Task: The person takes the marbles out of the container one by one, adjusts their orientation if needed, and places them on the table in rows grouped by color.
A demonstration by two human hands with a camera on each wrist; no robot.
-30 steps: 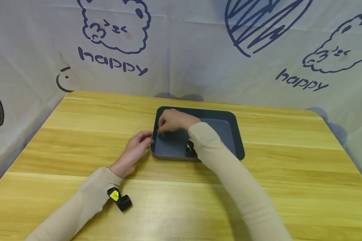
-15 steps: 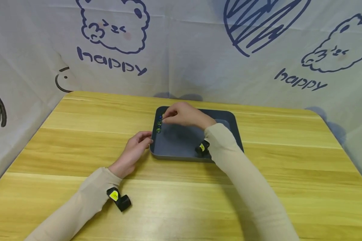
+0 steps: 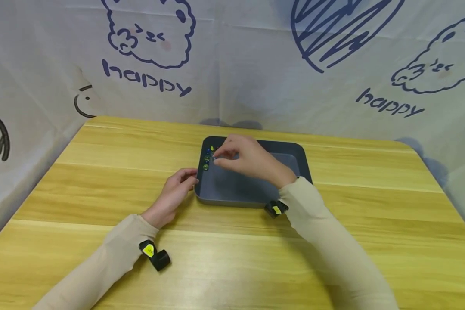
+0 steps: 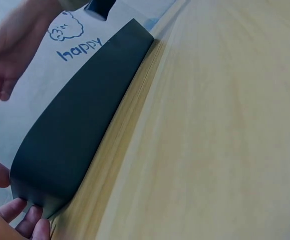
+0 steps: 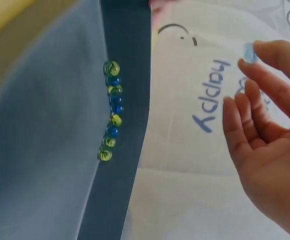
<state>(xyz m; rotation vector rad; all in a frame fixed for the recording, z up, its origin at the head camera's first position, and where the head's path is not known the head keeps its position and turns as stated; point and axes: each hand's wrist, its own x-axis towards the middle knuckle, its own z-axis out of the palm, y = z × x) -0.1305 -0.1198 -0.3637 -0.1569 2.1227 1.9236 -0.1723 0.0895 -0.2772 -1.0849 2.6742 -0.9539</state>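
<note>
Pale blue tints the translucent marble (image 5: pixel 249 52) the right hand (image 5: pixel 278 159) pinches

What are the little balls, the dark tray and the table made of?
Little balls: glass, it seems, shiny and see-through, with yellow streaks inside some; clear plastic could look like that too.
Dark tray: perhaps coated metal, since its smooth walls have a soft, satiny sheen, but plastic is possible.
Table: wood or a wood-look covering, lightly glossy, with long yellow-brown grain lines.
</note>
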